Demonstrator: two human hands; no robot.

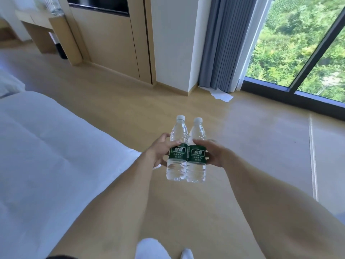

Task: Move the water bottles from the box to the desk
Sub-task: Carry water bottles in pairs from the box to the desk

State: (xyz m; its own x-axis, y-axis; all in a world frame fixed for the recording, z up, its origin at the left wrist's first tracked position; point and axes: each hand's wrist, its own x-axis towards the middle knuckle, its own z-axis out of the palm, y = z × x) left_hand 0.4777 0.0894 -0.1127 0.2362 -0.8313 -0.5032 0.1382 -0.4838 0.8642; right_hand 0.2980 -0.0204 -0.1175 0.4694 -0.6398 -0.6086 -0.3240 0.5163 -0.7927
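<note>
Fingers of the left hand (161,149) curl around the left clear plastic water bottle with a green label and white cap (177,148); fingers of the right hand (214,153) wrap the matching right clear plastic water bottle (196,152). Both bottles stand upright, touching side by side, held in the air above the light wooden floor (121,109). Left of the bottles lies a white bed (46,146). Far beyond them, upper left, stands a light wooden desk (37,25); beyond to the right hang grey curtains (224,43) beside a large window (298,43).
</note>
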